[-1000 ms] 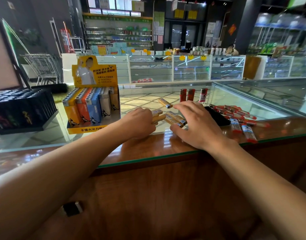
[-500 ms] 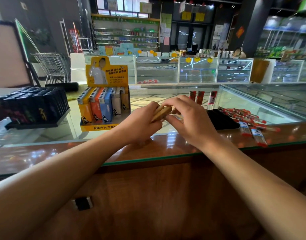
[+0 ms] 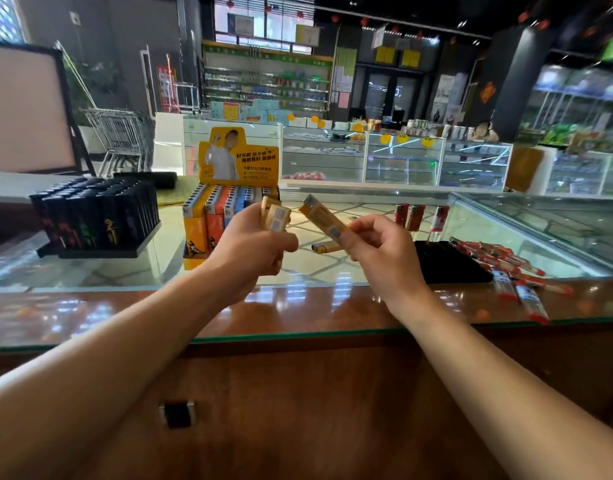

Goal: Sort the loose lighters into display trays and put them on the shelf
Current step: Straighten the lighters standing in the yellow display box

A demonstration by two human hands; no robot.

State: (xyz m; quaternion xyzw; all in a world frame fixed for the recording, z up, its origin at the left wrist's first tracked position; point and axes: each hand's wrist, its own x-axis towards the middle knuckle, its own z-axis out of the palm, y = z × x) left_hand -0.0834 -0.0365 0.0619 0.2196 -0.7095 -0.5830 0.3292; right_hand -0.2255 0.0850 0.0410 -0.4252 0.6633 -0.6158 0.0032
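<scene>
Shop interior, dim overhead, glass display cases [image 3: 402, 157] across the far side, stocked shelving behind them, a wire trolley [image 3: 119, 136] far left. Near: a long counter [image 3: 298, 306] with a glossy wood front edge under a glass top, a glass pane beyond showing tiled floor below. On the glass, far left, a black tray of dark lighters [image 3: 97, 216], full and upright. Next right, a yellow display box [image 3: 225, 209] with a printed header card and upright orange, blue and pale lighters. Right of centre, an empty-looking black tray [image 3: 450, 261] lying flat. Far right, a loose scatter of red lighters [image 3: 506, 261] on the glass; three more red ones [image 3: 416, 216] stand upright behind the black tray. Both hands raised above the counter. Left hand [image 3: 253, 247] curled round a small bundle of gold lighters [image 3: 275, 214], exact count unclear. Right hand [image 3: 378, 247] pinches a single gold lighter [image 3: 324, 218] by its lower end, tilted up and left. One stray gold lighter [image 3: 327, 247] lies flat on the glass between the hands. Risks, as judged: the bundle is smooth-sided and held in a loose fist, so adding another piece could squeeze one out; a drop on hard glass would bounce or skid off the near edge. The one-ended pinch gives little control if the lighter twists. The stray piece could be overlooked.
</scene>
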